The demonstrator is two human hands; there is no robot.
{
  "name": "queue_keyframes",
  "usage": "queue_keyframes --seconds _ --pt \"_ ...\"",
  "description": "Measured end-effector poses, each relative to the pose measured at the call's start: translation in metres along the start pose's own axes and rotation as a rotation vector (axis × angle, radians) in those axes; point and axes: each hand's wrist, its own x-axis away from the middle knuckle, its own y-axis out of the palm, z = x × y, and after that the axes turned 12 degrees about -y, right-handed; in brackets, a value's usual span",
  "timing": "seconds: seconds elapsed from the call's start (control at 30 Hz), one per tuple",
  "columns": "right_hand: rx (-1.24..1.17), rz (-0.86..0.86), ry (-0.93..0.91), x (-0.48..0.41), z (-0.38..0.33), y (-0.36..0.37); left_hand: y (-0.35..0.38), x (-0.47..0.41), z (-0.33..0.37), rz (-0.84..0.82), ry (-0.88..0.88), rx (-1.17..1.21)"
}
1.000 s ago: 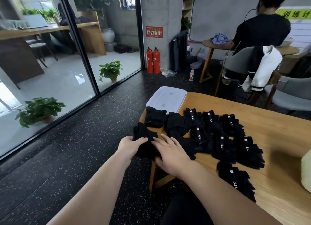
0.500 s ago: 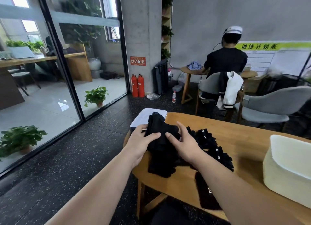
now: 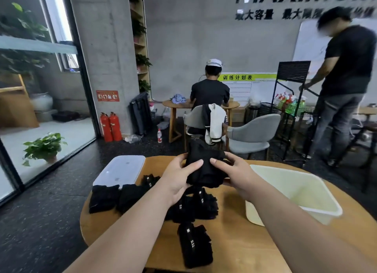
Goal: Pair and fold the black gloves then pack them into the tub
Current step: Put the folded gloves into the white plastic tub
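Note:
A folded bundle of black gloves [image 3: 205, 164] is held up above the round wooden table [image 3: 234, 242]. My left hand [image 3: 179, 176] grips its left side and my right hand [image 3: 234, 174] grips its right side. Below them several more black gloves [image 3: 193, 207] with white labels lie in a heap on the table. Two folded ones [image 3: 114, 197] sit at the left edge, and one glove [image 3: 194, 245] lies alone near the front. The pale translucent tub [image 3: 295, 193] stands open on the right of the table.
The tub's white lid [image 3: 120, 170] lies at the table's far left. Behind the table a seated person [image 3: 209, 93], grey chairs [image 3: 251, 134] and a small table stand. Another person [image 3: 344, 78] stands at a black rack [image 3: 289, 101] on the right. A glass wall runs along the left.
Both hands have lifted the glove bundle off the table's left part and carried it up and toward the middle, nearer the tub. The view has tilted up and the tub has come into sight.

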Motion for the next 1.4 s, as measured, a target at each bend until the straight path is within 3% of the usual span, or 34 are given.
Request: queue_keyframes --seconds 0.27,0.53,0.67,0.97,1.17,1.27,1.4 --pt "0.120 0.161 0.031 0.008 -0.007 -0.096 0.092 -0.045 -0.016 -0.072 -0.059 -0.235" --pt "0.139 0.224 0.111 0.010 0.007 -0.169 0.134 -0.081 -0.039 -0.139 -0.143 -0.349" --pt "0.161 0.229 0.192 0.005 0.020 -0.203 0.143 -0.104 -0.053 -0.093 -0.145 -0.409" --pt "0.310 0.250 0.427 -0.015 0.071 -0.224 0.137 -0.146 -0.087 0.190 -0.171 -0.545" --pt "0.244 0.200 0.496 -0.030 0.096 -0.221 0.131 -0.158 -0.091 0.100 -0.270 -0.623" --pt "0.497 0.114 0.617 -0.034 0.116 -0.225 0.129 -0.160 -0.095 0.087 -0.288 -0.651" --pt "1.002 -0.157 0.765 -0.045 0.123 -0.217 0.125 -0.164 -0.098 0.077 -0.297 -0.652"
